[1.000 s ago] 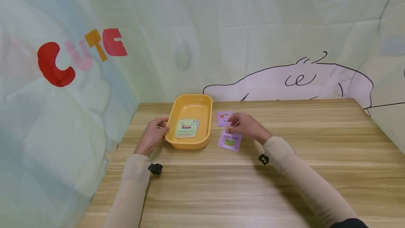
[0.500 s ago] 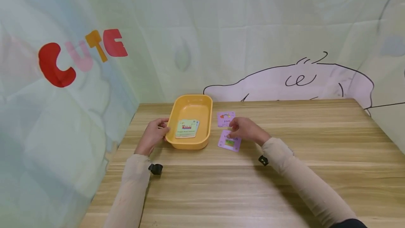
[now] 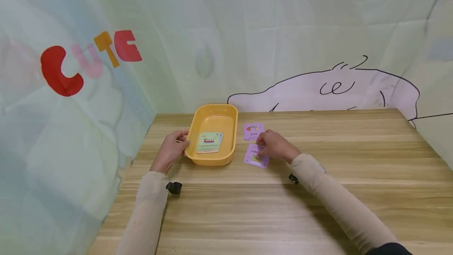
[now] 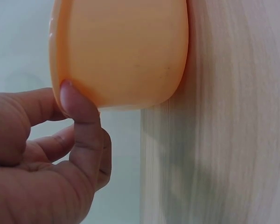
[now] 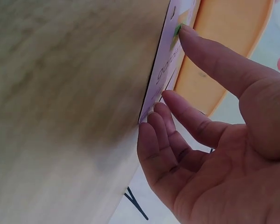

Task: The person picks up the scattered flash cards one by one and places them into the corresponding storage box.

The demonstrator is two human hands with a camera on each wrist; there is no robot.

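My left hand pinches the near left rim of a yellow plastic tray between thumb and fingers; the left wrist view has the thumb on the outside of the tray wall. Inside the tray lies a small stack of picture cards, the top one green. To the right of it, my right hand is over a purple card marked "garden". In the right wrist view the thumb touches this garden card, with the other fingertips at its edge. A purple "zoo" card lies just beyond.
Everything rests on a wood-grain table. Behind it and to the left hangs a printed cloth with the word "CUTE" and a cartoon outline. A black wrist camera sits on the left wrist.
My right hand has shifted slightly nearer, uncovering the zoo card and bringing the thumb down over the garden card. The left hand and tray have stayed put.
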